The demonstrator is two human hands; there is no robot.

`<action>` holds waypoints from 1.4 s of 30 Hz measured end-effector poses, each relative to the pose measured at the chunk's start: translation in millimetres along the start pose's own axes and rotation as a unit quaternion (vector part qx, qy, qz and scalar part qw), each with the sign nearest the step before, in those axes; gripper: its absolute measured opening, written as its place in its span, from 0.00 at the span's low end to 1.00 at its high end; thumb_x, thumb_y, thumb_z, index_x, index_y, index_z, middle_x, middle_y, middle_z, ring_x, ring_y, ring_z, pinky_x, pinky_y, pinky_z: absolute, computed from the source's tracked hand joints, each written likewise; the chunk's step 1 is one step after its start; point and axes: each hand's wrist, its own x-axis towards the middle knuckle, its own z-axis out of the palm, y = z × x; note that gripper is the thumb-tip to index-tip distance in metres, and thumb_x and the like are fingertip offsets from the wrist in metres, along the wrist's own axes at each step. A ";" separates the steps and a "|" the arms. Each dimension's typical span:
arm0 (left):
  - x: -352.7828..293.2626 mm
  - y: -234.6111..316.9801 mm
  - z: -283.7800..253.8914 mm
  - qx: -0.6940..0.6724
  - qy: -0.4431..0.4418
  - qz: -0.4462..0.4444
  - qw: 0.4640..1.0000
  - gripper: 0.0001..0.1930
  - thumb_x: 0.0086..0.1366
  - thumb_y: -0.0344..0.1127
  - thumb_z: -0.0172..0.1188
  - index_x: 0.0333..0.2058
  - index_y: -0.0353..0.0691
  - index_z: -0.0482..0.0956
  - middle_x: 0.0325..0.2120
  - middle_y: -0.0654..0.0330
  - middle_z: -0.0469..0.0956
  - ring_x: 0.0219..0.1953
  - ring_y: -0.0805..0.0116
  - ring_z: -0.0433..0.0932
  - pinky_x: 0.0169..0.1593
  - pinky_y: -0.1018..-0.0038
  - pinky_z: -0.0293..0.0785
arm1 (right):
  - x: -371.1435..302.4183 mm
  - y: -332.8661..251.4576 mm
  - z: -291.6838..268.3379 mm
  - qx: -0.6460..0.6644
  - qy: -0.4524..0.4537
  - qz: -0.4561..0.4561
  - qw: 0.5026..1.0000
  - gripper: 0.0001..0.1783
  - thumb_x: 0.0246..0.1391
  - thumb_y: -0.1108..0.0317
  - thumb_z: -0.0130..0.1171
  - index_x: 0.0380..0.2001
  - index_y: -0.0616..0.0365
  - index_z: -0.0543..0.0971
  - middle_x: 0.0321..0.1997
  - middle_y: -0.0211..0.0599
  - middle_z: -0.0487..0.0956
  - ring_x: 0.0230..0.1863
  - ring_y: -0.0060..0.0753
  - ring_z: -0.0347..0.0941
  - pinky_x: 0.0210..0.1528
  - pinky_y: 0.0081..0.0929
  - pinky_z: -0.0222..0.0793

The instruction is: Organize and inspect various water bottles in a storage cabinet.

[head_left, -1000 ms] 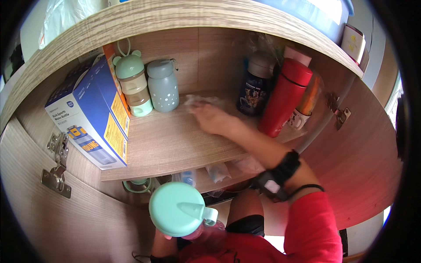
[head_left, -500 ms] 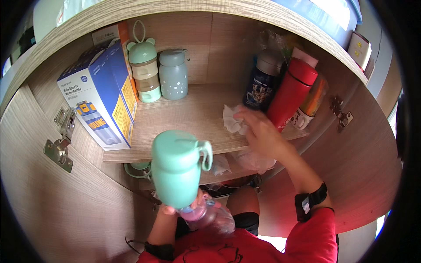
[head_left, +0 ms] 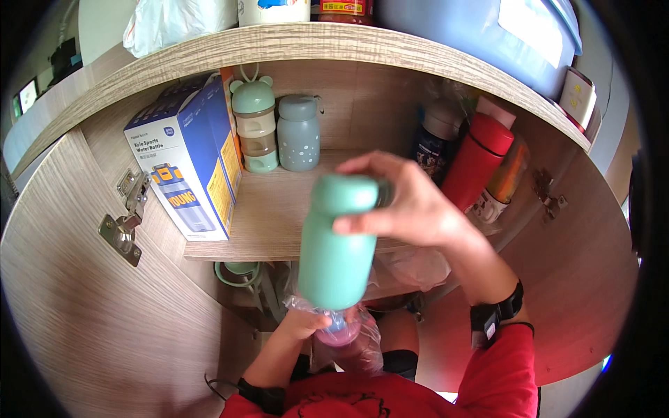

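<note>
Mint bottle (head_left: 336, 261) had passed from my left hand (head_left: 306, 322) to my right hand (head_left: 408, 205), thumb and fingers clasping its top, body hanging below grip, left of red flask (head_left: 478, 164). Left hand clutched plastic-wrapped pink container (head_left: 340, 336), lower left of red flask.

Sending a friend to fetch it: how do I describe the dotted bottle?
Find the upper shelf inside the open cupboard. From the box at its left, go right past the stacked, eared container to the bottle. Unlike its neighbours, it is grey-blue with white dots.
</note>
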 end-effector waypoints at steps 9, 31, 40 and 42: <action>-20.3 27.6 17.7 0.221 -0.041 -0.081 0.971 0.17 0.57 0.29 0.57 0.46 0.30 0.70 0.28 0.54 0.78 0.35 0.67 0.76 0.43 0.73 0.70 | 107.9 64.1 -45.3 -0.225 0.225 -0.040 0.947 0.41 0.30 0.53 0.70 0.46 0.68 0.70 0.42 0.49 0.76 0.44 0.39 0.73 0.48 0.29 0.67; -17.2 36.4 11.8 0.242 0.001 -0.085 0.967 0.14 0.51 0.27 0.64 0.36 0.37 0.70 0.28 0.62 0.76 0.33 0.73 0.76 0.40 0.77 0.70 | 126.1 119.9 -9.6 -0.223 0.265 -0.038 0.937 0.47 0.32 0.48 0.69 0.53 0.65 0.62 0.54 0.57 0.61 0.54 0.53 0.62 0.54 0.38 0.62; 38.5 147.4 69.4 0.252 0.168 0.224 0.926 0.17 0.56 0.30 0.52 0.41 0.23 0.67 0.20 0.52 0.73 0.26 0.64 0.73 0.38 0.69 0.70 | -20.2 30.0 -0.1 0.335 -0.121 -0.123 0.927 0.39 0.49 0.49 0.58 0.57 0.65 0.60 0.56 0.44 0.65 0.58 0.37 0.61 0.57 0.32 0.57; 60.7 169.1 86.7 0.292 0.175 0.243 0.908 0.18 0.56 0.31 0.52 0.42 0.23 0.68 0.22 0.53 0.74 0.26 0.67 0.73 0.36 0.74 0.70 | -32.6 33.1 -4.3 0.329 -0.156 -0.154 0.919 0.41 0.46 0.52 0.61 0.57 0.65 0.60 0.57 0.44 0.64 0.59 0.37 0.59 0.59 0.34 0.54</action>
